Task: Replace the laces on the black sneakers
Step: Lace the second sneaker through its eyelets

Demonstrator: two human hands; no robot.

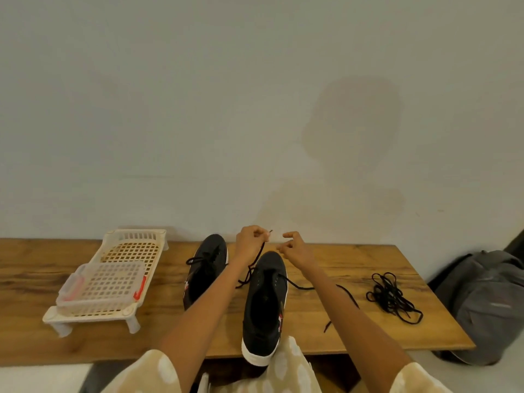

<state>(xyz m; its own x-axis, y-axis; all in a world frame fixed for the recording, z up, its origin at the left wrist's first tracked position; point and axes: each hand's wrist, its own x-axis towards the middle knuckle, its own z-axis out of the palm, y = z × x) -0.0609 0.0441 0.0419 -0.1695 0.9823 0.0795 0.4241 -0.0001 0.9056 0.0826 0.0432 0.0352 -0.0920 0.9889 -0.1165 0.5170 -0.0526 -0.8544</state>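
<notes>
- The left hand (pixel 251 241) pinches one end of a thin black cord lace (pixel 258 255), fingers curled round it, the tip poking out just past the knuckles.
- The right hand (pixel 293 246), just beside the left, has its fingers curled; whether it grips the lace cannot be told.
- Directly below both hands stands a black fabric sneaker with a white rubber sole (pixel 265 304), heel overhanging the wooden tabletop (pixel 326 333); the lace runs through its front eyelets, its other end trailing under the right forearm.
- Left of the left hand lies a second black sneaker (pixel 205 268), laced.
- Well right of the right hand sits a loose tangled pile of black laces (pixel 392 297).
- Far left: a cream plastic lattice rack (pixel 113 273).
</notes>
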